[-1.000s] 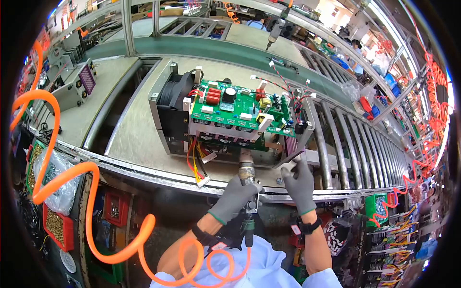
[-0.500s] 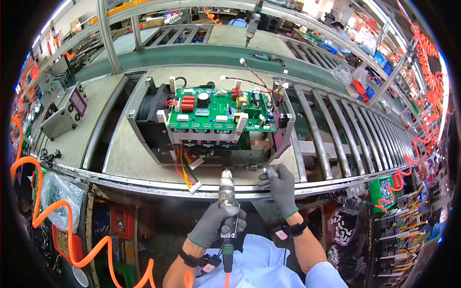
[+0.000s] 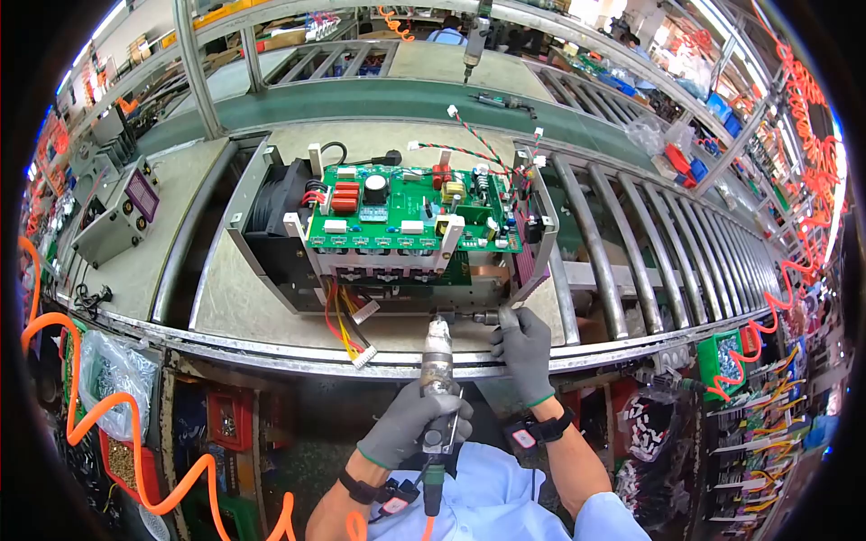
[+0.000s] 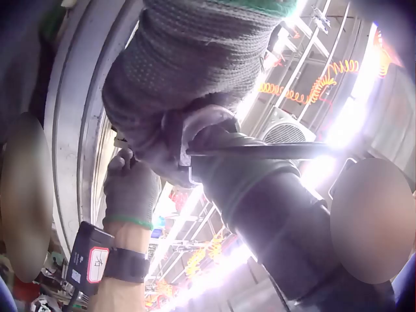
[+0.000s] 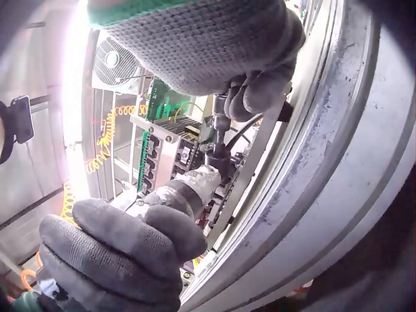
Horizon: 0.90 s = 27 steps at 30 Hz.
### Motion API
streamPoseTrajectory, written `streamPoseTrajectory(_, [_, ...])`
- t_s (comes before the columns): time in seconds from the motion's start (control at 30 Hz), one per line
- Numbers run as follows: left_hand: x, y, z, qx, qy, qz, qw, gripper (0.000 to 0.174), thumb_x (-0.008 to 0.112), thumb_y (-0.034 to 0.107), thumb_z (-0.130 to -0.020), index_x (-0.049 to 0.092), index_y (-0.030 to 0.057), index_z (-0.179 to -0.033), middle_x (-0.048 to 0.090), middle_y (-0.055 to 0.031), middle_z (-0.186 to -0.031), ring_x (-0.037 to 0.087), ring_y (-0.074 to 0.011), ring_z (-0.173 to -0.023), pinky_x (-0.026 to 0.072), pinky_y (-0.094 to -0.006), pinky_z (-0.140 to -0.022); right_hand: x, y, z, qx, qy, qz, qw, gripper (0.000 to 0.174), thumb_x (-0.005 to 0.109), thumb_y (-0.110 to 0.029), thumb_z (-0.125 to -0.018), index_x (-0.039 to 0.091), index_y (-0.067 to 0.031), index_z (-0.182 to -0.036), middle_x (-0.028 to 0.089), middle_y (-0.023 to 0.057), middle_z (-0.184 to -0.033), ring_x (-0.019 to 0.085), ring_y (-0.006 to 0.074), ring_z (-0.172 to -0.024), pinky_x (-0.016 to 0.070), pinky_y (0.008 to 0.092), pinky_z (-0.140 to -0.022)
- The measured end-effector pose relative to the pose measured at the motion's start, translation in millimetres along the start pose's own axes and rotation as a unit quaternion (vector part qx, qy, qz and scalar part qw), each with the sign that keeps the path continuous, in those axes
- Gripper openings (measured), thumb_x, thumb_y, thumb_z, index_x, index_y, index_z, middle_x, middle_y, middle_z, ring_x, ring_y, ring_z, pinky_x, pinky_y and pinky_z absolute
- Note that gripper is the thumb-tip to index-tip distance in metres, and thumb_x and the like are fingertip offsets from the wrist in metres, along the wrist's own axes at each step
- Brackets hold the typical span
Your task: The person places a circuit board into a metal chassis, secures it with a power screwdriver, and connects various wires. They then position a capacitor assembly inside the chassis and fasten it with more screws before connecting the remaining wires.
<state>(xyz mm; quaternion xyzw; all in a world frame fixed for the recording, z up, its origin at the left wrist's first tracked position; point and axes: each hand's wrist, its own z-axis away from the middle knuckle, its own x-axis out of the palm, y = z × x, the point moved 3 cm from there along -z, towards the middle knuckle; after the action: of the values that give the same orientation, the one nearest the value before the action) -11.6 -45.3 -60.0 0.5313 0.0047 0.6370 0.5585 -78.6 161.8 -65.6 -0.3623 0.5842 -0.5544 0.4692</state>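
Note:
My gloved left hand (image 3: 404, 426) grips a pneumatic hand tool (image 3: 437, 365), held upright with its pale, worn nose at the bench's front edge. In the right wrist view, a dark socket-like end (image 5: 218, 158) on a short metal shaft (image 5: 221, 133) meets that nose. The gloved right hand (image 3: 525, 353) holds the shaft's other end between thumb and fingers, to the right of the nose. Just behind stands a metal-framed unit with a green circuit board (image 3: 410, 207) on top and a black fan (image 3: 273, 198) at its left. Loose wires with a white connector (image 3: 364, 357) hang from its front.
Rollers (image 3: 622, 252) run off to the right of the bench. A second metal unit (image 3: 117, 216) sits on the left. An orange coiled hose (image 3: 135, 388) loops across the lower left. Parts bins, one a green bin (image 3: 722, 356), are below the bench edge.
The tool came out from under the unit's front, and its nose now meets the shaft. The right hand shifted left towards the nose. Since half a second ago both hands have moved little.

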Motion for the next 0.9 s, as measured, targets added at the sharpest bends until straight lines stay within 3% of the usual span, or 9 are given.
streamPoseTrajectory(0.1, [2, 3, -17, 0.013, 0.009, -0.019, 1.000, 0.026, 0.066, 0.018, -0.090, 0.058, -0.0006, -0.107, 0.070, -0.0149, -0.088, 0.066, -0.0141, -0.061, 0.0544, -0.0266, -0.054, -10, -5, -3, -0.040, 0.056, 0.075, 0.995, 0.035, 0.067, -0.032, -0.100, 0.062, -0.0001, -0.086, 0.062, 0.0042, -0.065, 0.058, 0.0096, -0.056, 0.0468, 0.0281, -0.052])
streamPoseTrajectory(0.13, [6, 10, -22, 0.016, 0.001, -0.021, 1.000, 0.024, 0.065, 0.017, -0.091, 0.059, -0.0020, -0.105, 0.071, -0.0154, -0.086, 0.063, -0.0118, -0.057, 0.0519, -0.0250, -0.051, -16, 0, -7, -0.024, 0.067, 0.087, 0.994, 0.032, 0.071, -0.030, -0.097, 0.064, 0.0008, -0.099, 0.066, 0.0072, -0.075, 0.061, 0.0124, -0.064, 0.0503, 0.0303, -0.060])
streamPoseTrajectory(0.2, [17, 16, -38, 0.041, 0.024, -0.007, 0.999, 0.021, 0.061, 0.015, -0.092, 0.064, -0.0055, -0.099, 0.072, -0.0171, -0.078, 0.051, -0.0049, -0.045, 0.0433, -0.0206, -0.044, -19, 3, -13, -0.140, 0.118, 0.141, 0.973, 0.035, 0.075, -0.028, -0.093, 0.063, 0.0005, -0.109, 0.069, 0.0098, -0.087, 0.063, 0.0139, -0.071, 0.0520, 0.0307, -0.065])
streamPoseTrajectory(0.27, [17, 17, -58, 0.080, 0.032, -0.010, 0.996, 0.021, 0.062, 0.015, -0.092, 0.064, -0.0043, -0.100, 0.072, -0.0166, -0.080, 0.059, -0.0097, -0.051, 0.0484, -0.0238, -0.048, -19, -3, -18, -0.185, 0.121, 0.164, 0.961, 0.053, 0.079, -0.026, -0.085, 0.057, -0.0003, -0.125, 0.070, 0.0132, -0.105, 0.067, 0.0215, -0.086, 0.0543, 0.0344, -0.076])
streamPoseTrajectory(0.37, [26, 16, -86, 0.137, 0.070, -0.004, 0.988, 0.018, 0.063, 0.012, -0.091, 0.064, -0.0033, -0.100, 0.072, -0.0157, -0.085, 0.071, -0.0189, -0.064, 0.0577, -0.0303, -0.057, -17, 8, -28, -0.274, 0.109, 0.240, 0.925, 0.055, 0.079, -0.027, -0.084, 0.056, 0.0000, -0.126, 0.070, 0.0147, -0.104, 0.069, 0.0286, -0.091, 0.0551, 0.0383, -0.077])
streamPoseTrajectory(0.47, [38, 21, -98, 0.141, 0.102, 0.008, 0.985, 0.020, 0.064, 0.013, -0.090, 0.065, -0.0036, -0.101, 0.072, -0.0147, -0.088, 0.073, -0.0215, -0.069, 0.0599, -0.0325, -0.060, -18, 30, -38, -0.167, 0.049, 0.198, 0.965, 0.056, 0.079, -0.031, -0.085, 0.056, -0.0029, -0.127, 0.070, 0.0152, -0.101, 0.070, 0.0314, -0.090, 0.0549, 0.0411, -0.077])
streamPoseTrajectory(0.63, [35, 32, -109, 0.123, 0.126, -0.003, 0.984, 0.024, 0.065, 0.014, -0.090, 0.067, -0.0079, -0.100, 0.073, -0.0176, -0.085, 0.074, -0.0240, -0.070, 0.0600, -0.0329, -0.059, -13, 38, -45, -0.137, 0.021, 0.151, 0.979, 0.044, 0.076, -0.028, -0.088, 0.059, -0.0053, -0.122, 0.070, 0.0142, -0.097, 0.071, 0.0301, -0.085, 0.0544, 0.0399, -0.075])
streamPoseTrajectory(0.73, [34, 35, -109, 0.098, 0.122, -0.010, 0.988, 0.027, 0.064, 0.016, -0.090, 0.068, -0.0095, -0.098, 0.073, -0.0206, -0.082, 0.075, -0.0246, -0.070, 0.0602, -0.0322, -0.060, -11, 41, -46, -0.134, 0.021, 0.149, 0.979, 0.037, 0.076, -0.026, -0.089, 0.061, -0.0060, -0.116, 0.070, 0.0132, -0.092, 0.070, 0.0300, -0.083, 0.0536, 0.0396, -0.072])
streamPoseTrajectory(0.9, [34, 44, -106, 0.058, 0.113, 0.003, 0.992, 0.029, 0.066, 0.018, -0.090, 0.069, -0.0087, -0.101, 0.073, -0.0158, -0.079, 0.074, -0.0224, -0.069, 0.0584, -0.0305, -0.060, -12, 30, -44, -0.187, 0.043, 0.194, 0.962, 0.031, 0.076, -0.025, -0.087, 0.062, -0.0062, -0.108, 0.068, 0.0124, -0.084, 0.068, 0.0301, -0.077, 0.0525, 0.0406, -0.068])
